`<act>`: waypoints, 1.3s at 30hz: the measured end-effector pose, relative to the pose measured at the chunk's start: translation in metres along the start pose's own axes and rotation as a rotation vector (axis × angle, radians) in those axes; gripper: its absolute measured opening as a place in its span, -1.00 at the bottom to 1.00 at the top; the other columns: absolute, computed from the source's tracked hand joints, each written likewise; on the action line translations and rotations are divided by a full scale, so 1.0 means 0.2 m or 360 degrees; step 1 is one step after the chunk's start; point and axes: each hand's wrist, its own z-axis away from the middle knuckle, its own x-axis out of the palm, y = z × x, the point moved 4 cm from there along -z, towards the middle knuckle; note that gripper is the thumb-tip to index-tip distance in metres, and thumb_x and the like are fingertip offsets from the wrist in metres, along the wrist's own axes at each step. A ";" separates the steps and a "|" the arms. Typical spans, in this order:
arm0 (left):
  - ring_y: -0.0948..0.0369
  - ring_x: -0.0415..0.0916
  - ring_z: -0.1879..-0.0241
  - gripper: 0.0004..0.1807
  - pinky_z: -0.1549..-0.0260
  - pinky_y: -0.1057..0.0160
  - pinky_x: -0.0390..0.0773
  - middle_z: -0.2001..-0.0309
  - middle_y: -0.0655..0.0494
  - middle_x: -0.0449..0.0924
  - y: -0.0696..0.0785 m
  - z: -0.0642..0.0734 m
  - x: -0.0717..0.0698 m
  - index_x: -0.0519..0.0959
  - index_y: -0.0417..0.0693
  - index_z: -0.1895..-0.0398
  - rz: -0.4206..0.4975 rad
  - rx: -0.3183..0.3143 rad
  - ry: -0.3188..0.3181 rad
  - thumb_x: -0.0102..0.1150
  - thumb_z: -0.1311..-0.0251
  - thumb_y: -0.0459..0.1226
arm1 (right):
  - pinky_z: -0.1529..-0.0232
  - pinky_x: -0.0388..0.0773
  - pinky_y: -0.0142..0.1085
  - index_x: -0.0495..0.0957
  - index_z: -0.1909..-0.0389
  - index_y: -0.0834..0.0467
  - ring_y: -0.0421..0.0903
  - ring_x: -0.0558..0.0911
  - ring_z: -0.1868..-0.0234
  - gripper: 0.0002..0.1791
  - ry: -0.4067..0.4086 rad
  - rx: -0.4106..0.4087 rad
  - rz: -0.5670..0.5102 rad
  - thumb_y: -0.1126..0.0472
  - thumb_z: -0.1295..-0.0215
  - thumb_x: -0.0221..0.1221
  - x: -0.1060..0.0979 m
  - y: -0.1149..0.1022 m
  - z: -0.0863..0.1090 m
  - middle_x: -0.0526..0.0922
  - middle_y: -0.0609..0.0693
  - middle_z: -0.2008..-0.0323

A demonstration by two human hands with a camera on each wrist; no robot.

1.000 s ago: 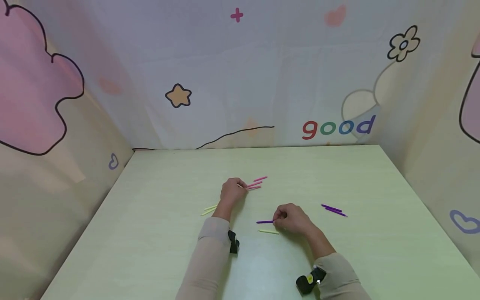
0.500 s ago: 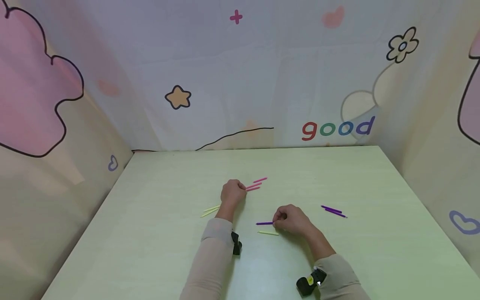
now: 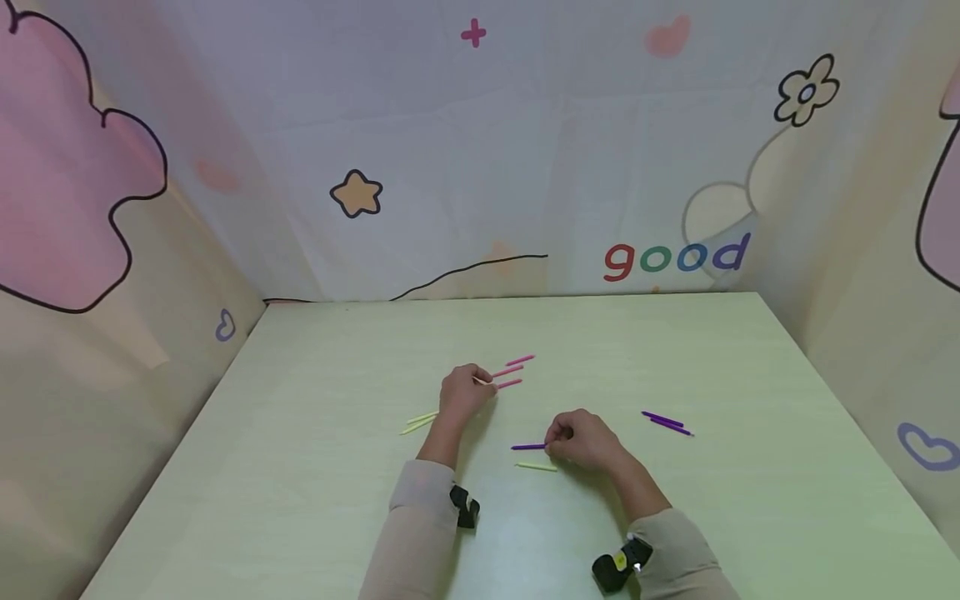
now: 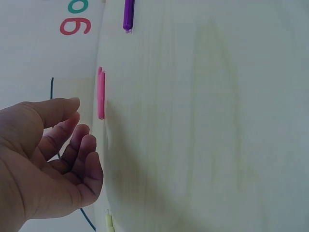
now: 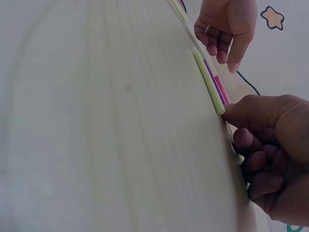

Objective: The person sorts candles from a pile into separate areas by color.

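In the head view my left hand [image 3: 465,392] is at the near ends of the pink sticks, its fingertips right at the nearest pink stick [image 3: 510,383]. In the left wrist view its thumb and index fingertip stand apart with nothing between them, beside a pink stick [image 4: 101,95]. Two more pink sticks [image 3: 507,371] lie just behind. My right hand [image 3: 585,437] pinches one end of a thin purple stick [image 3: 528,447] between thumb and finger, close to the table. A pale yellow stick [image 3: 536,467] lies in front of it, roughly parallel.
Two purple sticks [image 3: 667,423] lie to the right of the right hand. Several yellow sticks [image 3: 420,422] are partly behind the left wrist. The pale table [image 3: 337,500] meets a printed cloth backdrop [image 3: 450,167] at the back and sides.
The nearest pink stick has shifted slightly toward the front, away from the other two. My left hand has drawn back a little and its fingers have spread. The right hand stays still with the purple stick.
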 end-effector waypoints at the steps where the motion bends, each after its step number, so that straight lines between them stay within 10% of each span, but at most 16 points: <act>1: 0.16 0.47 0.43 -0.88 0.42 0.22 0.43 0.47 0.10 0.57 0.00 0.01 0.00 0.63 -0.13 0.36 0.0007 0.0004 -0.0001 0.31 -0.02 -0.29 | 0.39 0.33 -0.28 0.57 0.50 0.11 -0.15 0.40 0.46 -0.91 0.0000 0.0001 0.0004 0.34 -0.06 0.28 0.00 0.00 0.00 0.48 -0.12 0.57; 39: 0.15 0.50 0.27 -0.81 0.37 0.20 0.48 0.28 -0.01 0.56 0.04 0.39 0.02 0.64 -0.13 0.25 0.0227 0.0247 -0.0399 0.31 -0.04 -0.29 | 0.39 0.38 -0.29 0.58 0.48 0.16 -0.14 0.41 0.46 -0.93 -0.0024 0.0015 -0.0061 0.38 -0.06 0.27 -0.01 0.00 -0.01 0.50 -0.09 0.56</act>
